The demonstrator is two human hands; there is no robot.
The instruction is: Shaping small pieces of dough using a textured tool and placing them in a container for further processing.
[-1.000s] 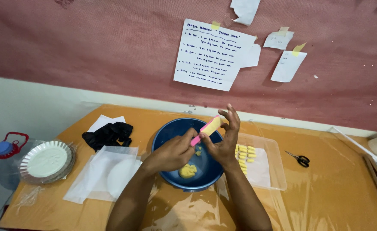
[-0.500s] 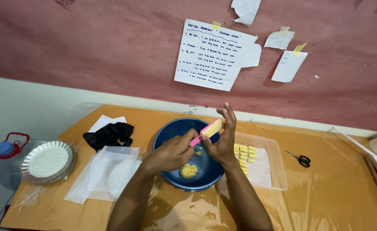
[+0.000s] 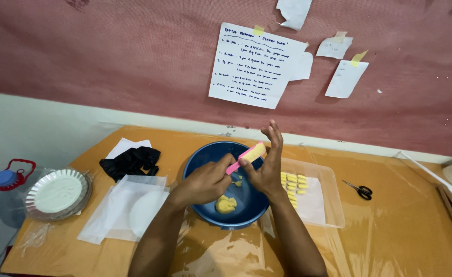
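Here: left hand (image 3: 205,180) fingers grip pink mold (image 3: 245,157) | right hand (image 3: 265,172) fingers spread against it | over blue bowl (image 3: 200,159)

place: small home-style food-making corner | wall: rough red, handwritten paper sheet (image 3: 254,66) and notes taped up, far | table (image 3: 390,241): orange, covered in clear plastic | on it: blue bowl (image 3: 205,161) of yellow dough, foil plate (image 3: 56,194) left, scissors (image 3: 360,190) right
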